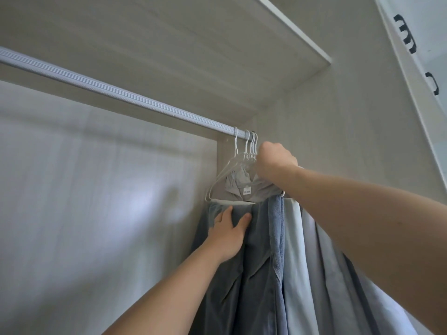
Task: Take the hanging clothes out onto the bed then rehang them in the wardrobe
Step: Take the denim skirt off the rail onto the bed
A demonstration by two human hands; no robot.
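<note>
Your right hand (275,160) is clenched around the necks of the white hangers (249,147), all hooked at the far right end of the wardrobe rail (116,93). Your left hand (229,228) lies flat and open against the grey-blue clothes (261,274) hanging just below.

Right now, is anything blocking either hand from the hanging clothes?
Nothing visible. The right hand is closed at the hangers on the rail; the left hand is already pressing on the clothes.
</note>
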